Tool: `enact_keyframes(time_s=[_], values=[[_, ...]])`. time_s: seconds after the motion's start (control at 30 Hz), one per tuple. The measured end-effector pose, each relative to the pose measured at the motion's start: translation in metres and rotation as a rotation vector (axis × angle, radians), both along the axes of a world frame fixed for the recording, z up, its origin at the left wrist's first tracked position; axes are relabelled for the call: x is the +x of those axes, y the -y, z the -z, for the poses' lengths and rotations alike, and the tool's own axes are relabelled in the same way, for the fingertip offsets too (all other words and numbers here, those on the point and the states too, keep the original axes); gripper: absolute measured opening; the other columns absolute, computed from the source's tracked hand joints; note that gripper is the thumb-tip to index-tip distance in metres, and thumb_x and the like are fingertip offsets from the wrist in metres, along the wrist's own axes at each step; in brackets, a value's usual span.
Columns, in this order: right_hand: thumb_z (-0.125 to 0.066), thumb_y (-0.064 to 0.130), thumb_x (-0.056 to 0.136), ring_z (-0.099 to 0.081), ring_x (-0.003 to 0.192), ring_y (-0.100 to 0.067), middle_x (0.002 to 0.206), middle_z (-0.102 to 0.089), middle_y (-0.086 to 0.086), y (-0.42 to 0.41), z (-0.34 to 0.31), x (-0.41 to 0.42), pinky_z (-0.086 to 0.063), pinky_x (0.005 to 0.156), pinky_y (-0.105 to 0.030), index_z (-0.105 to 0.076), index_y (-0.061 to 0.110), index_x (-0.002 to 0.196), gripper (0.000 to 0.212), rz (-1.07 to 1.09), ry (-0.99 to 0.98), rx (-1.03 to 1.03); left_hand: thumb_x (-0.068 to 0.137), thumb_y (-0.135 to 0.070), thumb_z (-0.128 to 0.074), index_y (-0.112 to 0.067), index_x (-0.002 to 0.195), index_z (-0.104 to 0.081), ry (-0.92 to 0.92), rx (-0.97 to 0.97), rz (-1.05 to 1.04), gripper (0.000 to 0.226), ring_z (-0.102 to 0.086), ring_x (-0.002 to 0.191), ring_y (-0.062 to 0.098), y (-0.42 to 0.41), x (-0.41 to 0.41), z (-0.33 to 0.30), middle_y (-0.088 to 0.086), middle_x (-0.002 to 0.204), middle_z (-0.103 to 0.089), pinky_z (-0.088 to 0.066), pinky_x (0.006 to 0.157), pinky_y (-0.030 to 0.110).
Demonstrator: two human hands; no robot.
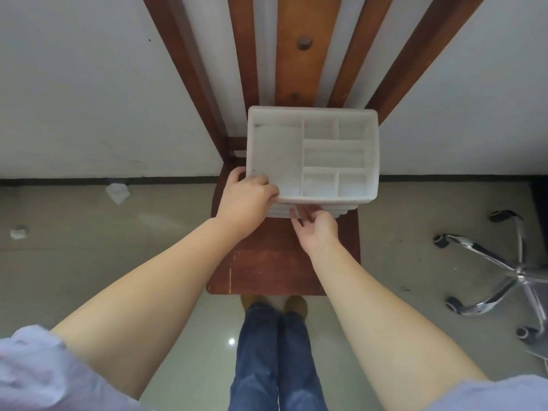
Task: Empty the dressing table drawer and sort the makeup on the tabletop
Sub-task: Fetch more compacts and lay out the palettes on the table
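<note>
White organizer tray (372,161) gripped by left hand (247,197), right hand (315,228) touching stack beneath

The tray (370,161) I hold looks like matt white plastic. The chair (267,271) under it is reddish varnished wood, scuffed. Right, the chair base (504,271) is shiny metal.

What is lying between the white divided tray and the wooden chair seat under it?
In the head view, a stack of similar white trays lies between the top tray and the chair seat.
</note>
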State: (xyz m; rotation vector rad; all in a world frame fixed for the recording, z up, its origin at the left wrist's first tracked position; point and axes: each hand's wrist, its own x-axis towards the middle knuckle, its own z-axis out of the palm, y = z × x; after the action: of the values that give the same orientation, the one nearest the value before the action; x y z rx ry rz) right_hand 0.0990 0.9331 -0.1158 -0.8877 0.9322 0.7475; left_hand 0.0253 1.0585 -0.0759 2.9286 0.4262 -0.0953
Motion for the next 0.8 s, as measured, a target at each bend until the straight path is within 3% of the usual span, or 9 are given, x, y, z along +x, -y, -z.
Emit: enact_keyframes(time_s=[0.17,0.3,0.43,0.6,0.67,0.7,0.77,0.8], values=[[-0.03,-0.01,0.092,-0.059,0.093,-0.026,0.1,-0.058,-0.015,0.009,0.008,-0.016,-0.052,0.081,-0.042,-0.054,0.007,0.111,0.035,0.017,0.018,0.004,0.096,-0.023,-0.045,-0.019,0.1,-0.07,0.005,0.021,-0.029,0.026,-0.059,0.093,0.025,0.001,0.0,0.002,0.002,0.091,-0.064,-0.021,0.104,0.037],[-0.035,-0.008,0.093,-0.062,0.094,-0.026,0.1,-0.062,-0.016,0.038,0.017,-0.051,-0.055,0.073,-0.038,-0.057,0.008,0.108,0.031,0.017,0.005,0.054,0.095,-0.02,-0.046,-0.019,0.099,-0.07,-0.005,0.015,-0.027,0.024,-0.059,0.094,0.025,0.001,-0.001,0.003,0.002,0.092,-0.064,-0.019,0.105,0.036],[-0.032,-0.01,0.093,-0.062,0.098,-0.028,0.105,-0.061,-0.019,0.064,0.021,-0.081,-0.054,0.07,-0.038,-0.049,0.007,0.121,0.037,0.011,-0.071,0.024,0.095,-0.022,-0.046,-0.018,0.101,-0.07,-0.003,-0.011,-0.05,0.025,-0.059,0.096,0.026,0.002,0.0,0.0,0.003,0.096,-0.065,-0.017,0.109,0.04],[-0.027,-0.008,0.096,-0.062,0.098,-0.029,0.111,-0.059,-0.02,0.09,0.013,-0.089,-0.051,0.081,-0.042,-0.049,0.004,0.108,0.028,-0.134,-0.115,0.023,0.095,-0.022,-0.048,-0.015,0.111,-0.064,-0.033,-0.074,-0.113,0.024,-0.054,0.109,0.026,0.012,-0.004,-0.005,0.005,0.11,-0.061,-0.014,0.112,0.046],[-0.031,-0.003,0.097,-0.065,0.095,-0.027,0.106,-0.064,-0.017,0.099,0.002,-0.081,-0.053,0.075,-0.037,-0.053,0.003,0.108,0.026,-0.426,-0.1,0.0,0.09,-0.015,-0.055,-0.01,0.11,-0.063,0.059,-0.036,-0.098,0.022,-0.055,0.105,0.032,0.02,-0.013,-0.007,0.01,0.11,-0.06,-0.027,0.103,0.049],[-0.032,0.0,0.097,-0.068,0.092,-0.025,0.101,-0.067,-0.014,0.104,-0.007,-0.076,-0.054,0.07,-0.033,-0.056,0.004,0.106,0.026,-0.704,-0.046,-0.05,0.087,-0.01,-0.057,-0.007,0.104,-0.064,0.137,-0.025,-0.055,0.018,-0.058,0.095,0.034,0.025,-0.019,-0.007,0.013,0.104,-0.061,-0.037,0.093,0.048],[-0.034,0.003,0.095,-0.071,0.079,-0.016,0.09,-0.071,-0.006,0.114,-0.023,-0.06,-0.056,0.062,-0.027,-0.061,0.012,0.096,0.029,-1.232,0.188,-0.175,0.082,-0.005,-0.06,-0.004,0.093,-0.064,0.235,-0.07,0.125,0.012,-0.059,0.078,0.033,0.037,-0.037,-0.001,0.013,0.091,-0.062,-0.047,0.07,0.042],[-0.035,0.004,0.095,-0.07,0.074,-0.01,0.086,-0.071,-0.003,0.116,-0.03,-0.049,-0.056,0.062,-0.026,-0.061,0.018,0.09,0.03,-1.366,0.351,-0.238,0.08,-0.003,-0.063,-0.004,0.095,-0.064,0.214,-0.109,0.207,0.015,-0.06,0.077,0.033,0.044,-0.044,0.003,0.013,0.09,-0.063,-0.049,0.065,0.041]])
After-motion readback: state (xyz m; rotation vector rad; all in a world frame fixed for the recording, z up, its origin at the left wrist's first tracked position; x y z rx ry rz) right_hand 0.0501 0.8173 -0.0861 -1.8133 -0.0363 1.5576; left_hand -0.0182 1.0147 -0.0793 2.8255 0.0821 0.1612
